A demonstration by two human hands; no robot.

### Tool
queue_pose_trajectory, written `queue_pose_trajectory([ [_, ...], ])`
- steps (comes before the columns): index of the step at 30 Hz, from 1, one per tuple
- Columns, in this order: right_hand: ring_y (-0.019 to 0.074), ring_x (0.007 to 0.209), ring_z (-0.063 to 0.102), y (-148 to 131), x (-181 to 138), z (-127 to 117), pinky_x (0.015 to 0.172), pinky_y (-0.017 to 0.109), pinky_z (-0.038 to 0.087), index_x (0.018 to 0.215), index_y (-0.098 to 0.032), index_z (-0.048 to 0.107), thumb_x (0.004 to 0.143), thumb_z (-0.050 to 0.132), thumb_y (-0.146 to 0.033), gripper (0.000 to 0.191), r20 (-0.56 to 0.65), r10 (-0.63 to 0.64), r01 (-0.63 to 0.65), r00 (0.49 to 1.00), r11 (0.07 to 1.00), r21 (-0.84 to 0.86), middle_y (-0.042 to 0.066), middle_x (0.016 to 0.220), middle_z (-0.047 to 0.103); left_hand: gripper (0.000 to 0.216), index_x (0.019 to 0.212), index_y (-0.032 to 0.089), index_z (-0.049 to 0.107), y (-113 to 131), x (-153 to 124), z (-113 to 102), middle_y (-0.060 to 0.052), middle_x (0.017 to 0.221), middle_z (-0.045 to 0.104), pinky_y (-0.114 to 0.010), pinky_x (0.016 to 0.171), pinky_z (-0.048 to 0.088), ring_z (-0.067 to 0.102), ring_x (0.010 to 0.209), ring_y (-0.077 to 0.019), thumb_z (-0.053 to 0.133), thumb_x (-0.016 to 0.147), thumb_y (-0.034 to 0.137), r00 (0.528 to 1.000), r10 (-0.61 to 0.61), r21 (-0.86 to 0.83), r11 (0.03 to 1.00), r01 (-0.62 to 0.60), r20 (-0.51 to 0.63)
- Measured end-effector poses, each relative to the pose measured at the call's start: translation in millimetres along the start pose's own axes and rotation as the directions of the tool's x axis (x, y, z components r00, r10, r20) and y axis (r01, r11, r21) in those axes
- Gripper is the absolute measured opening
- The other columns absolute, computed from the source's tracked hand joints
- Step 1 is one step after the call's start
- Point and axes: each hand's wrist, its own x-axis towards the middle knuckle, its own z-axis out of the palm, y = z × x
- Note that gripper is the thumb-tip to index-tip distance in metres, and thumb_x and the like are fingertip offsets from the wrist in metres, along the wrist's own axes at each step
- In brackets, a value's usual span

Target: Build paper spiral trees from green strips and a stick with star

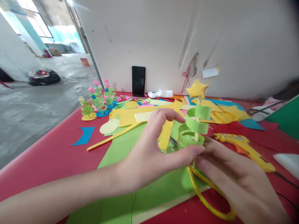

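A small paper tree (201, 127) stands upright between my hands: a light green paper strip coiled round a thin stick, topped by a yellow folded star (197, 89). My left hand (156, 143) curves round the lower coil, its thumb against the bottom edge and its index fingertip at the upper left. Below, my right hand (235, 174) pinches the tree's lower end; the exact grip is partly hidden by the fingers. Yellow-handled scissors (198, 189) lie beneath the hands, partly covered. Green paper sheets (121, 189) spread under them.
Finished-looking paper trees (100, 101) stand at the back left. A yellow glue gun (245, 147) lies at right with its cord. Yellow paper scraps (126, 116), a blue scrap (85, 136) and pale circles (109, 126) cover the red table. A phone (138, 81) leans against the wall.
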Motion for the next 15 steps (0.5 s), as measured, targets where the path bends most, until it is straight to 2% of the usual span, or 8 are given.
queue_pose_trajectory([
  [6,0.0078,0.069,0.062,0.7,-1.7,-0.6,0.062,0.007,0.051,0.082,-0.033,0.061,0.078,0.059,-0.022,0.012,-0.031,-0.061,0.058,0.998,0.993,-0.1,-0.008,0.081,0.065,0.034,0.105,0.018,0.046,0.1,0.6,1.1,-0.007,0.106,0.055,-0.036,0.095,0.042,0.049,0.104,-0.0182,0.063,0.076,0.024,0.998,-0.063,-0.029,0.998,0.064,0.021],
  [15,0.0099,0.073,0.059,0.3,-3.8,2.4,0.067,0.011,0.051,0.089,-0.038,0.062,0.077,0.06,-0.023,0.019,-0.088,-0.09,0.08,0.992,0.99,-0.119,-0.007,0.085,0.062,0.033,0.106,0.02,0.045,-0.1,-2.3,1.2,-0.007,0.108,0.054,-0.041,0.098,0.041,0.05,0.107,-0.0202,0.061,0.078,0.026,0.986,-0.149,-0.105,0.982,0.155,0.069],
])
